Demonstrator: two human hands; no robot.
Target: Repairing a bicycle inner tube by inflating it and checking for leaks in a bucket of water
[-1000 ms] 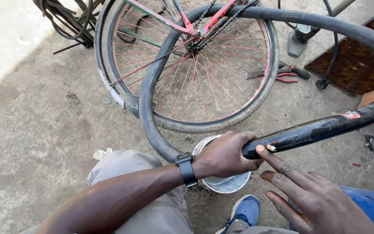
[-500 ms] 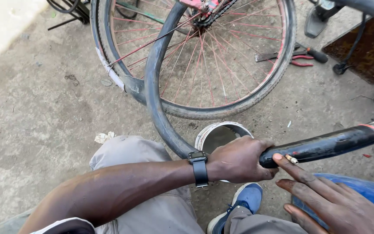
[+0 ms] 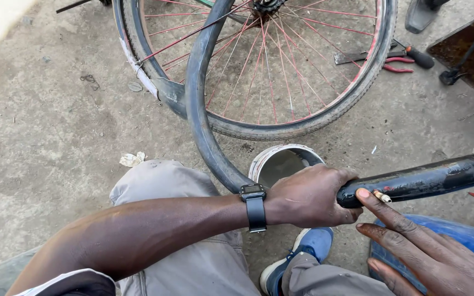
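- Bicycle wheel point(image 3: 281, 71): the biggest thing in view, red spokes, worn tyre, resting on the concrete ground point(image 3: 45, 120) just beyond the person's knees. It crowds the far side of the work; part of the tube loop crosses in front of it.
- Inner tube point(image 3: 423, 178): black, dusty, inflated enough to hold a round section. It runs from the right edge, through the left fist, then curves up across the wheel. Judged light and springy, soft under pressure, bending easily; the dusty rubber should give fair friction. A long loop tends to flop, so holding close to the spot being worked is best, as is done here.
- Left hand point(image 3: 308, 197): wrapped tight around the tube, fingers closed fully on it, wristwatch point(image 3: 254, 204) on the wrist.
- Right hand point(image 3: 429, 252): fingers spread and flat, not gripping; the index fingertip point(image 3: 364, 194) touches the tube beside the fist, and a small pale piece like a stub or chalk point(image 3: 382, 196) sits against it. I cannot tell exactly what it is.
- White bucket point(image 3: 283, 164): directly under the fist, partly hidden by it; contents unclear.
- Blue container point(image 3: 467, 233): low right, under the right hand.
- Blue shoe point(image 3: 303, 255): below the wrist.
- Pliers point(image 3: 396, 61) with red handles and a dark-handled tool lie beyond the wheel, well apart from both hands.
- Crumpled paper scrap point(image 3: 133, 159) beside the left knee.
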